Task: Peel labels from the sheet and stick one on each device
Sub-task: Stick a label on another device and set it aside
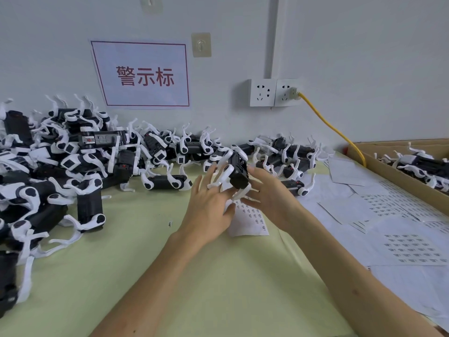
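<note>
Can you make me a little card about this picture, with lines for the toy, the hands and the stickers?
Toy: black box-shaped robot device with white plastic legs, raised between both hands
Left hand: fingers spread straight, touching a white leg
Right hand: thumb against the device's side, fingers straight beneath
Stickers: white paper label sheet, flat on the pale green table mat, below the hands
Pile: heap of black and white devices, left, along the wall
Box: brown cardboard box, right, devices inside
</note>
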